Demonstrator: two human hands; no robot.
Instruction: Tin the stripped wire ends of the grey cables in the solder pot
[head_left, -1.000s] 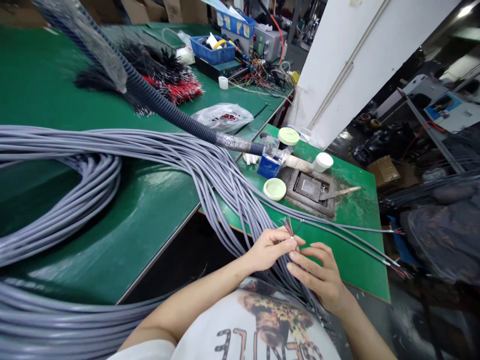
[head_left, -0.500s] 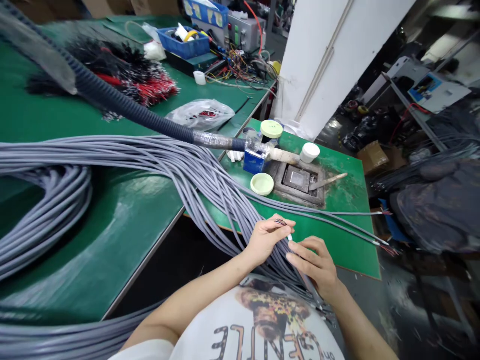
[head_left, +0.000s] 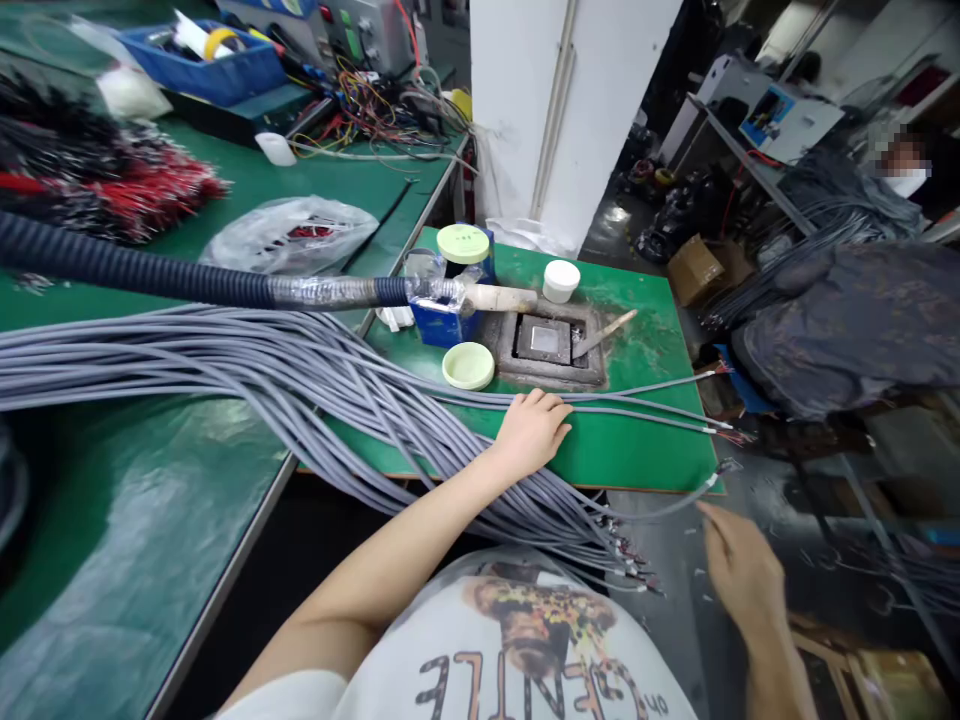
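Note:
My left hand (head_left: 531, 432) lies palm down over grey cables near the front of the green board (head_left: 645, 455), its fingers slightly apart. The thick grey cable bundle (head_left: 360, 390) runs in from the left and passes under my left wrist. My right hand (head_left: 744, 565) hangs off the board's right front corner, slightly blurred, fingers apart and nothing visible in them. Just above it, one cable's stripped end (head_left: 721, 474) lies over the board's corner. Several other stripped ends (head_left: 628, 560) hang in front of the board. Some cables with red wire ends (head_left: 724, 430) extend past its right edge.
A framed metal pot (head_left: 546, 340) with a stick is set in the board. Around it are a green dish (head_left: 468, 366), a white jar (head_left: 561, 281) and a blue box (head_left: 442, 322) beneath a hose nozzle (head_left: 502, 298). A person is at the far right.
My hands have separated. The right moved away right and down; the left turned palm down onto the cables. The white-sleeved end they held now seems to lie at the board's corner. The view has shifted.

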